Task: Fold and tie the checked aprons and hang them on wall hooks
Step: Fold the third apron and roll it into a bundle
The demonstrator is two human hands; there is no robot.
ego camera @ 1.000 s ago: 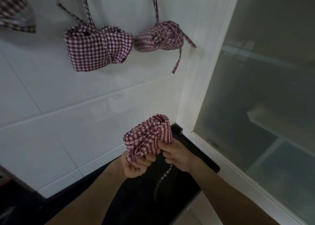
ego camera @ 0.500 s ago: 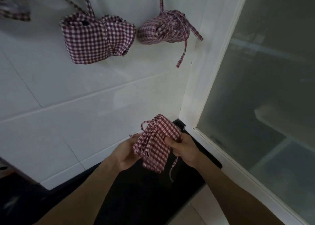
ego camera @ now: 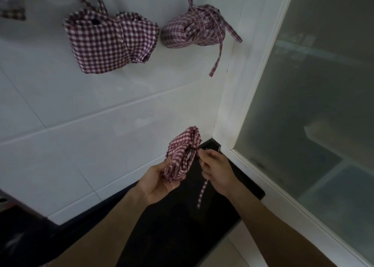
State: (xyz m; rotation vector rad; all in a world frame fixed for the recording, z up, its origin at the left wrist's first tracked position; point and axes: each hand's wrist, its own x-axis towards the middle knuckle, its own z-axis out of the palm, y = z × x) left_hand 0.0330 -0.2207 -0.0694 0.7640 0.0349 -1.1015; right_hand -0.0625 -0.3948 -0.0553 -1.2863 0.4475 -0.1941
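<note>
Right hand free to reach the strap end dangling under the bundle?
Probably not yet: the right hand pinches the strap higher up, by the bundle. The way down looks clear, but it would need to let go or slide down.

Dim, soft daylight off the glossy wall tiles (ego camera: 105, 113), wide-angle bending and blur at the edges.

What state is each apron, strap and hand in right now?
Rolled apron: bundled, off the wall, cupped in the left hand.
Strap: wrapped around the bundle, loose end dangling.
Left hand: fingers curled under the bundle.
Right hand: fingers pinching the strap beside the bundle.
Large hanging apron: folded, hanging on the wall.
Small hanging apron: rolled, tied, hanging, one tie end loose.
Apron at far left: mostly out of view.
</note>
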